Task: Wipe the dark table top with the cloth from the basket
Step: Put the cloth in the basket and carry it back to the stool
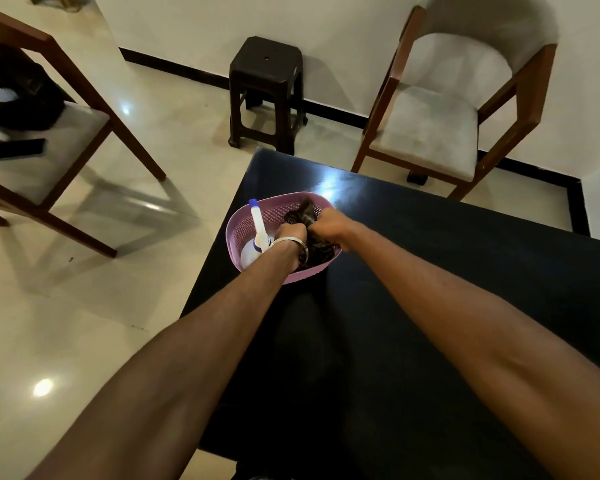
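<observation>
Two bare forearms reach forward over the dark tabletop [430, 271] into a purple basket [238, 233] near its left edge. There the left hand [291, 233] and right hand [328, 225] meet, each grip clamped on the dark patterned cloth [303, 211] bunched inside. Just left of the left grip, a white spray bottle [257, 233] lies in the same basket; beyond the grips stand a dark stool [265, 91] and a cushioned chair [447, 109].

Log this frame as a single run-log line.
phase: fetching cloth | left hand: grip on cloth in basket | right hand: grip on cloth | spray bottle: in basket | table top: unwiped
</observation>
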Motion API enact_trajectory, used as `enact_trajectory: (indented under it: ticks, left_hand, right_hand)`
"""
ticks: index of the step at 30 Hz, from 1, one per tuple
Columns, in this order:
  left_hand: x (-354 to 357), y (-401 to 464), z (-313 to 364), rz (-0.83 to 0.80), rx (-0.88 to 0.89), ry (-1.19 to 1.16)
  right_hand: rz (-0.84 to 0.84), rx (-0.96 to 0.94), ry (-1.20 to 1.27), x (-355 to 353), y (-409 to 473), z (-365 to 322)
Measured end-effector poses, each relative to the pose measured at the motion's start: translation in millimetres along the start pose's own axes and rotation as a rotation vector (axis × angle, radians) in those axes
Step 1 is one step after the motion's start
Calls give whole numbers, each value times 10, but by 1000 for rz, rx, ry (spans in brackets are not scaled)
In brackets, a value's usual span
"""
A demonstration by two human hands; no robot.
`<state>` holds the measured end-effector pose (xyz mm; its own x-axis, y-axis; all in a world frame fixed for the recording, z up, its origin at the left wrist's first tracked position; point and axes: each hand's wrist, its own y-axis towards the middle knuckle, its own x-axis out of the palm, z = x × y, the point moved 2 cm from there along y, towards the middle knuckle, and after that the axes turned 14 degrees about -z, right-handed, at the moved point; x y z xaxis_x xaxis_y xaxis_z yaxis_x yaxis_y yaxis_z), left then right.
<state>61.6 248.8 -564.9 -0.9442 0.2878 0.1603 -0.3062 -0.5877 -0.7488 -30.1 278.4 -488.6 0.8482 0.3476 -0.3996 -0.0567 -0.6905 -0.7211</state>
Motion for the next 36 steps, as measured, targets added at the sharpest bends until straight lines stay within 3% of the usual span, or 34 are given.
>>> enact_trajectory:
  ticks: [4,11,14,18,22,28,36]
  left_hand:
    - [142,-750,254,-12,31,25]
    - [115,-844,199,-53,67,56]
    - [71,-973,148,-39,118,219]
    - [129,-1447,20,7,267,613]
    - [78,-1684,-226,165,450,712]
    - [-317,-1897,-539,297,430,631]
    - [-1258,-1245,-768,393,167,154]
  right_hand:
    - [-31,-17,-37,-1,-15,15]
    - [49,-120,-56,-93,-331,107]
    - [72,-160,-39,-102,-512,184]
    - [88,-195,8,-86,-724,356]
    - [111,-199,43,-49,-861,525]
    - [116,-166,67,-39,-933,687]
    - [145,-103,134,-53,-791,712]
